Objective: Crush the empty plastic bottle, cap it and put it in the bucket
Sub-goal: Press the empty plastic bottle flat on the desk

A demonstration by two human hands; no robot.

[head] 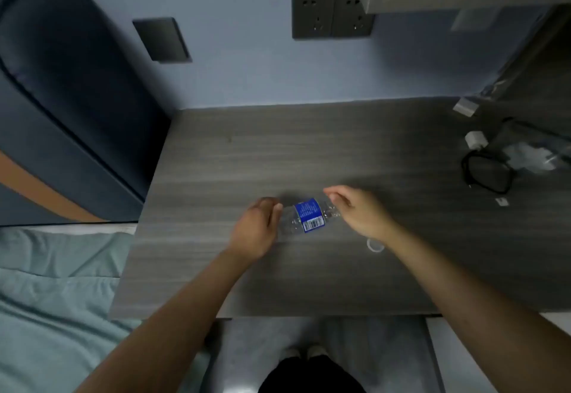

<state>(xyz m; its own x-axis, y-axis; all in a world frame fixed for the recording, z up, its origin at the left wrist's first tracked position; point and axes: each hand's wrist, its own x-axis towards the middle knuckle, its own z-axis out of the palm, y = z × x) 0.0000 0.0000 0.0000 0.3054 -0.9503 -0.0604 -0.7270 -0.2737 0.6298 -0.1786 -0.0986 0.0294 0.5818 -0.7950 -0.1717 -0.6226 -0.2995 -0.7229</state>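
Note:
A clear plastic bottle [310,215] with a blue label and a barcode lies on its side on the grey wood-grain desk [278,151]. It looks squashed and crinkled. My left hand [258,228] grips its left end, fingers curled over it. My right hand [358,210] holds the right end, with the forefinger and thumb stretched out past it. Which end carries the neck is hidden by the hands. A small white ring-shaped cap [375,244] rests on the desk just below my right wrist. No bucket is in view.
A white charger plug [475,140], a coiled black cable [488,173] and crumpled clear plastic [531,156] lie at the desk's right end. Wall sockets [332,14] sit above the desk. A dark headboard [68,83] and a bed with teal bedding [55,284] are to the left.

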